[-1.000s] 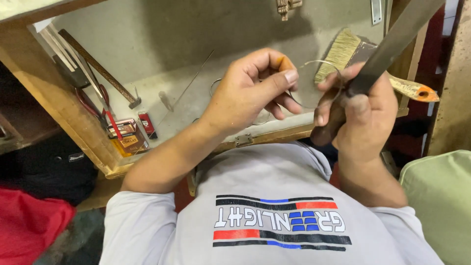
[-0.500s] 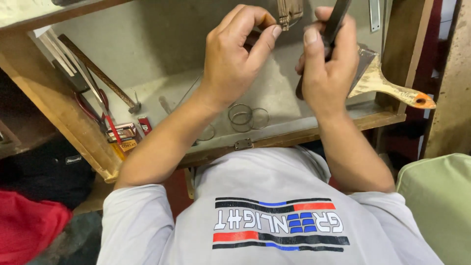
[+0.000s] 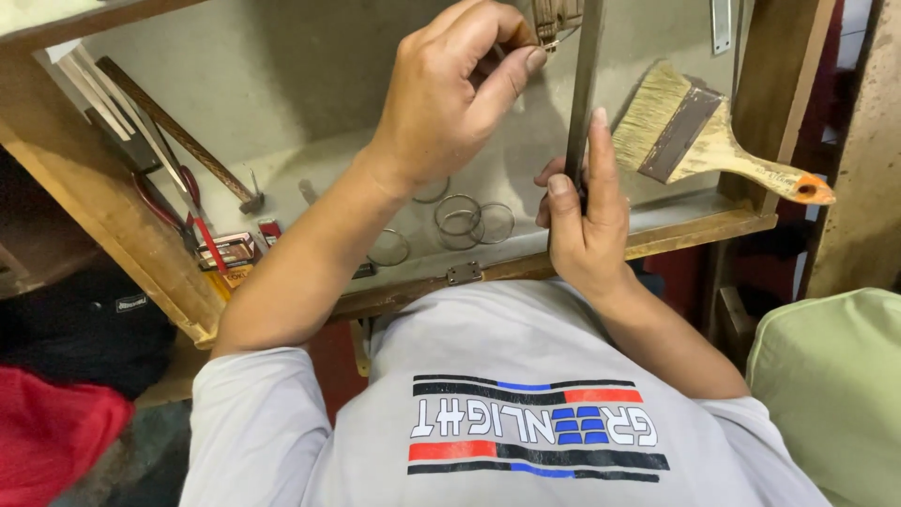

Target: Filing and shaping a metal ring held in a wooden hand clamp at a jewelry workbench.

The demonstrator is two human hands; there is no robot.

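Two bare hands worked above a shallow wooden tray-like worktop [image 3: 713, 230] with a pale grey floor. The left hand [image 3: 450, 94] was raised near the top of the view, its fingers curled and the thumb and forefinger pinched together on something very small; what it was could not be made out. The right hand [image 3: 587, 225] was clenched around a long dark metal bar [image 3: 584, 84], which stood nearly upright and ran out of the top of the view, with the forefinger laid straight up along it.

Several thin wire rings [image 3: 474, 221] lay loose on the grey floor of the worktop, below the left hand and just to the left of the right hand; two or three of them overlapped, and another ring [image 3: 389, 249] lay apart, closer to the left forearm. A wide paintbrush [image 3: 699, 136] with pale bristles, a dark ferrule and a wooden handle tipped in orange lay to the right of the bar, its handle reaching out over the worktop's wooden rim. A small metal hinge [image 3: 465, 273] sat on the near edge of that rim.

On the left side, a long rusty rod [image 3: 178, 131] leaned diagonally, and red-handled pliers [image 3: 174, 202] lay beside it with some small coloured packets [image 3: 230, 252] near them. The person wore a grey shirt [image 3: 507, 394] with a striped print.
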